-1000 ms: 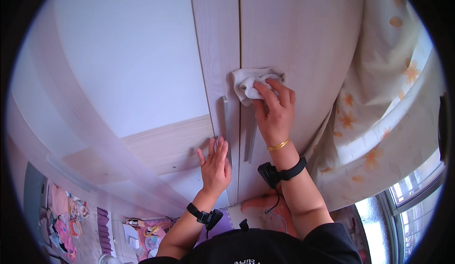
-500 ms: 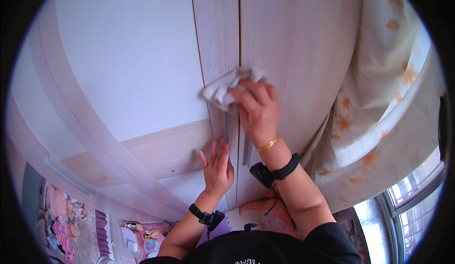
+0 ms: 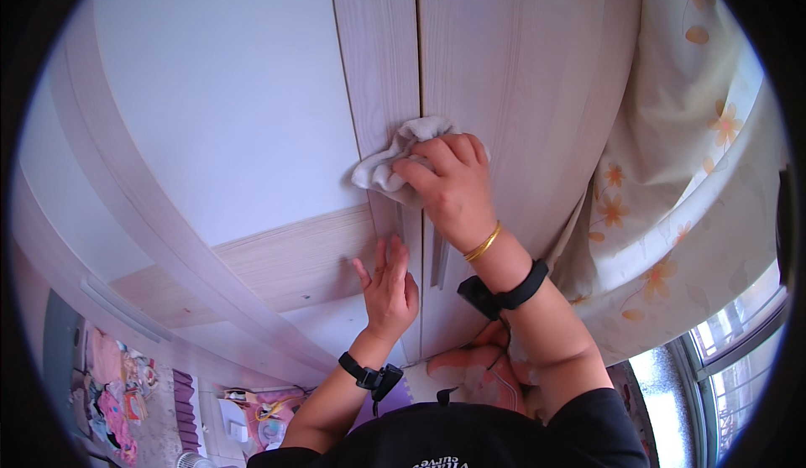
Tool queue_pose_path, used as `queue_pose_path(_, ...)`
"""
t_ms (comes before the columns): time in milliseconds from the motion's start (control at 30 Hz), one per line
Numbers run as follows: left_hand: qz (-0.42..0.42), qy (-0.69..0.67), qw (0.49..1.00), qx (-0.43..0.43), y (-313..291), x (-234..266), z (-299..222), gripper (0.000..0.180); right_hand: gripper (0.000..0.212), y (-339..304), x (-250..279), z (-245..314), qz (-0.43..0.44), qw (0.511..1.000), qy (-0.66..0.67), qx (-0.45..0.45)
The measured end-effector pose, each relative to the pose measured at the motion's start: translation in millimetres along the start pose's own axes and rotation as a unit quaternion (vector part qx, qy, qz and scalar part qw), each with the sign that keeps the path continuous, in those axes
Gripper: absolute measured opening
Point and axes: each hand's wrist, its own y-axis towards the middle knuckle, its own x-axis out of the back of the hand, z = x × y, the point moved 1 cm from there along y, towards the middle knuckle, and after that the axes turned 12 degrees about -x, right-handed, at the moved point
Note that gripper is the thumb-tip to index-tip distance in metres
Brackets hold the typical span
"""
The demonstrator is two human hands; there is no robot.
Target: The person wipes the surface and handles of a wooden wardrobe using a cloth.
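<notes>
A crumpled whitish cloth [image 3: 393, 166] is pressed against the wardrobe doors, across the seam between them. My right hand [image 3: 454, 184] grips it, with the fingers bent over its right part. Lower and to the left, my left hand [image 3: 389, 293] rests with stretched fingers on the left door's wood-grain edge, holding nothing. The wardrobe's left door has a white panel [image 3: 227, 107] with a wood-grain band under it; its right door [image 3: 520, 65] is plain pale wood grain. A recessed vertical handle [image 3: 439, 262] shows beside my right wrist.
At the right hangs a cream curtain [image 3: 663, 191] with orange flowers, next to a window [image 3: 739, 367]. Clothes and small items lie in a pile [image 3: 113, 392] at the lower left, near a purple ruffled fabric [image 3: 186, 409]. A white fan-like object [image 3: 193, 460] stands at the bottom edge.
The cloth and my right hand have shifted slightly, and the right forearm has swung a little to the right. My left hand stays against the door, barely moved.
</notes>
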Motion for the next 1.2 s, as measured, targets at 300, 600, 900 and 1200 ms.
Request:
queue_pose_path(300, 0.009, 0.018, 1.000, 0.012, -9, 24, 11, 0.062, 0.022, 0, 6, -15, -0.008, 0.999, -0.003, -0.044)
queue_pose_path(600, 0.005, 0.018, 1.000, 0.008, -11, 30, 12, 0.062, 0.019, -11, 7, -24, 0.005, 0.998, -0.010, -0.054)
queue_pose_path(900, 0.020, 0.050, 0.998, 0.030, -34, 60, 27, 0.068, 0.030, -21, 12, -30, -0.033, 0.987, 0.061, -0.147)
queue_pose_path(1200, 0.004, 0.037, 0.998, 0.048, -31, 68, 28, 0.063, 0.025, -10, 4, -1, -0.040, 0.986, 0.031, -0.156)
